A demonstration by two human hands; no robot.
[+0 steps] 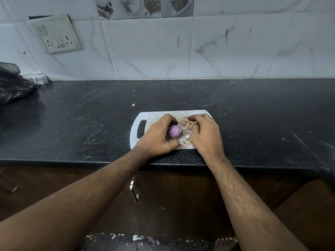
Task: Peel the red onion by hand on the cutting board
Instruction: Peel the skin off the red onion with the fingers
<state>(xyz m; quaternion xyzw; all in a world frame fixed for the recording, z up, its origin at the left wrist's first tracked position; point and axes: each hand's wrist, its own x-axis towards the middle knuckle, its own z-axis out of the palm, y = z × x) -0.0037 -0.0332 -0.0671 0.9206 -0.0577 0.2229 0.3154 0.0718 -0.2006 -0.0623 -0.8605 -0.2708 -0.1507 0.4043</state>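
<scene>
Cupping the small round purple-red onion (pixel 174 130) from its left, the left hand (pixel 157 136) pins it on the white plastic cutting board (pixel 143 118); the right hand (pixel 204 134) rests curled over loose papery skins (pixel 184 126), whether pinching any I cannot tell. Peeled smooth, it looks light, firm, likely slippery; grip round its middle. A thin stalk points toward the desk (pixel 90 115) edge, so its long axis runs front-to-back
</scene>
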